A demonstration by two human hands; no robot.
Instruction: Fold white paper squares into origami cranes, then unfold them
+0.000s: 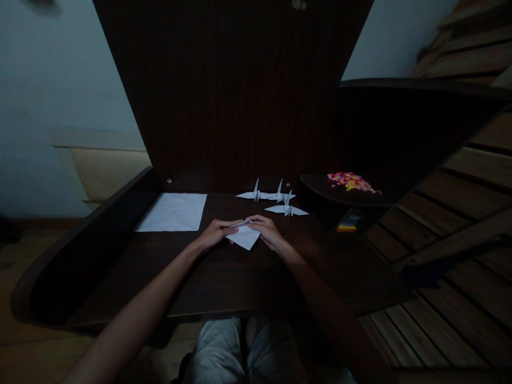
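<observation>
A folded piece of white paper is held just over the dark desk, one corner pointing toward me. My left hand grips its left side, the thumb lying on top. On the opposite side my right hand has its fingers closed on the upper right edge. Beyond the right hand stand three white paper cranes: one at the left, one beside it and one nearer to me. A flat white sheet of paper lies to the left of my left hand.
The dark wooden desk has a raised side panel on the left and a tall back board. At the right, small colourful pieces are heaped on a corner shelf. Below it sits a yellow-edged item.
</observation>
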